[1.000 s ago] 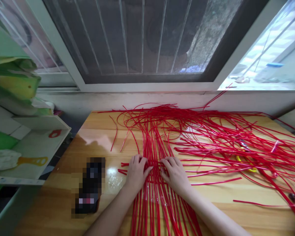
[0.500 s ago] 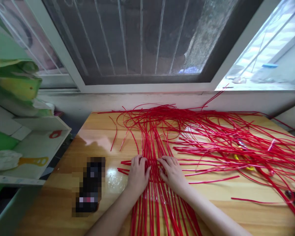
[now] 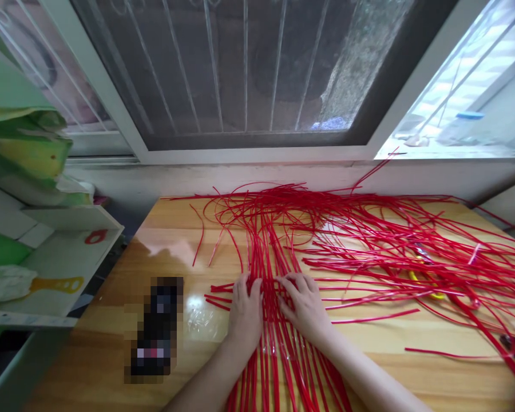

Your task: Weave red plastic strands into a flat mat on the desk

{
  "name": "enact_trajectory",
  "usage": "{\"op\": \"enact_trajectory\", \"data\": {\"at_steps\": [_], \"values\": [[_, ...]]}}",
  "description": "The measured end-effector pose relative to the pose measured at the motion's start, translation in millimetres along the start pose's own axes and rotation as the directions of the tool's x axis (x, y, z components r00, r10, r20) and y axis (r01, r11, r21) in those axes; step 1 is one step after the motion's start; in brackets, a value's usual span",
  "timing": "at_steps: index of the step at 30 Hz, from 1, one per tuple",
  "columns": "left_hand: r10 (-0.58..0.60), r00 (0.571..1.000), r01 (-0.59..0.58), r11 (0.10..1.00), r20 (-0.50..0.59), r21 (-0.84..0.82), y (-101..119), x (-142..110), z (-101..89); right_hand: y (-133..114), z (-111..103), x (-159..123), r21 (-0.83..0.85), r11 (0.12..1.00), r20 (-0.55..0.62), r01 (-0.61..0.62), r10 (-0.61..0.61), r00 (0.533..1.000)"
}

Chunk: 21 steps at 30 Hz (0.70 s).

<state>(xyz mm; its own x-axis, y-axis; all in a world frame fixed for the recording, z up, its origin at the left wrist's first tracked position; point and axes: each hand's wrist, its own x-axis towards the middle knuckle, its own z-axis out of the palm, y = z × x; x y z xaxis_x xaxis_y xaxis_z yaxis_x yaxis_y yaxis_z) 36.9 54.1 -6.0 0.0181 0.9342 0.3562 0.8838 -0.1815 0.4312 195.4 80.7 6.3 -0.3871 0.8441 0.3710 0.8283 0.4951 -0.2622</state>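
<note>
Long red plastic strips [image 3: 276, 375] run lengthwise down the table, crossed by several sideways strips in a woven patch [image 3: 271, 309]. My left hand [image 3: 245, 309] lies on the left edge of this patch, fingers bent and closed on the strips. On the opposite edge, my right hand [image 3: 304, 300] has its curled fingers closed on the strips too. Fingertips of both hands are partly hidden among the red. Short ends of the cross strips [image 3: 218, 288] stick out left of my left hand; longer ones reach out to the right. Clear tape [image 3: 278, 349] lies across the lengthwise strips.
A tangled heap of red strips [image 3: 395, 240] covers the table's back and right. Yellow-handled scissors [image 3: 433, 294] are partly buried there. A pixelated dark object [image 3: 161, 326] and clear plastic film [image 3: 203, 320] lie left. A shelf [image 3: 68, 252] stands beside the table [image 3: 98, 355]; a window is behind.
My left hand has shifted slightly right and turned more upright, its thumb drawing in toward the fingers. My right hand stays nearly in place on the strips.
</note>
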Motion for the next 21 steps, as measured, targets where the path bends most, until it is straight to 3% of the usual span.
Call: {"op": "enact_trajectory", "data": {"at_steps": [3,8,21], "values": [[0.041,0.996,-0.042,0.999,0.079,0.004,4.0,3.0,-9.3,-0.1,-3.6,1.1,-0.008,1.0,0.018,-0.018,0.019,1.0],[0.013,0.988,-0.012,1.0,0.152,-0.01,8.7,7.0,-17.3,-2.2,-2.4,3.0,-0.004,0.999,0.026,-0.041,0.041,0.999],[0.013,0.988,-0.02,0.999,0.152,0.045,7.9,7.4,-14.2,-3.1,0.8,0.5,-0.109,0.994,0.075,-0.006,0.015,0.997]]}}
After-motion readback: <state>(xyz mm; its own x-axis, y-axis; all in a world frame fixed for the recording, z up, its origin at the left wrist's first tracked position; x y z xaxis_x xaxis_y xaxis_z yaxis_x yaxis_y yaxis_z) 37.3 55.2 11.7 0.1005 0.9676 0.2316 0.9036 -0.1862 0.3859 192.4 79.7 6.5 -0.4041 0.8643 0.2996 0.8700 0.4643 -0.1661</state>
